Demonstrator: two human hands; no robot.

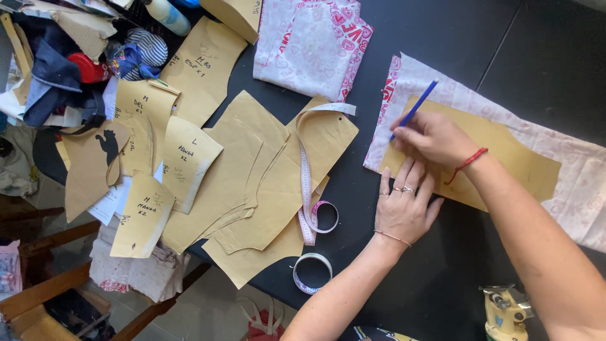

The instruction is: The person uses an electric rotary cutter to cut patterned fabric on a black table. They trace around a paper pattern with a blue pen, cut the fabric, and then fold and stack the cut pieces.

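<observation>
Tan paper pattern piece (pixel 505 151) lies flat on pale pink printed fabric (pixel 568 183), right side of the dark table (pixel 353 189). Left hand (pixel 404 205) presses its near edge, fingers spread flat. Right hand (pixel 432 136) pinches a blue pencil (pixel 416 107) — tip hidden behind the fingers. Fabric's far end cut off at the frame edge.

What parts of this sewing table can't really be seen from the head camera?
- Tip of the blue pencil: hidden behind the right hand.
- Tan paper pattern piece on the pink printed fabric: its near edge is covered by the left hand and the right forearm.
- Yellow machine: cut off by the bottom edge.
</observation>
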